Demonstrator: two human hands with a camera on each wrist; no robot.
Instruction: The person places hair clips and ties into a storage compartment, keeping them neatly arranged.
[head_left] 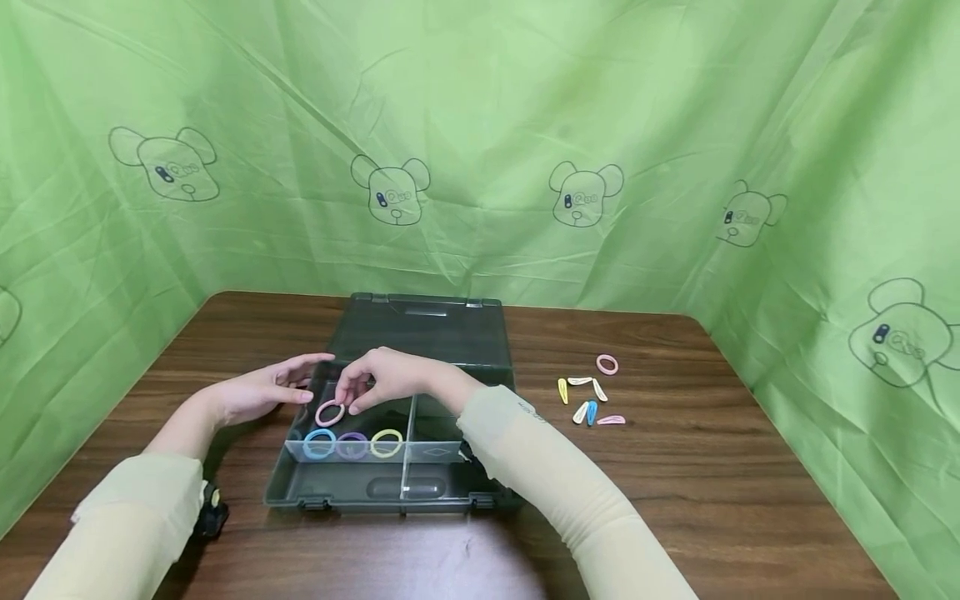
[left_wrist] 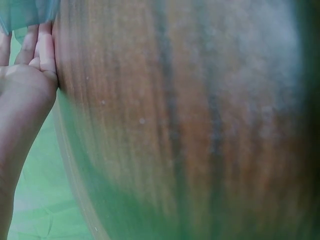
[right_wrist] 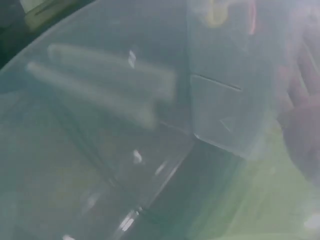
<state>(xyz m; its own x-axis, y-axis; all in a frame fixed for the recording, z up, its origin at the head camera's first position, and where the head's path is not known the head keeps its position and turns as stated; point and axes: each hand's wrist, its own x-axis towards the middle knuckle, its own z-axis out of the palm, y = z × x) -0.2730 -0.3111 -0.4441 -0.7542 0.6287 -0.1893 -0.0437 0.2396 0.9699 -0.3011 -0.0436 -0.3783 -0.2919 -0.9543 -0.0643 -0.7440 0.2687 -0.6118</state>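
Wooden table, box, rings inside.

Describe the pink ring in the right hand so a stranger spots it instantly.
Find the open dark plastic box on the brown wooden table. Beyond the blue ring at its left, held by the right hand, is the only pink ring there.

The box looks like smoky, see-through plastic, smooth and glossy, as does its lid; the divider is clearer plastic. The rings look smooth, their material hard to tell. The surface shows wood grain with a soft sheen. The curtain is creased, faintly shiny cloth, the sleeve matt fabric.
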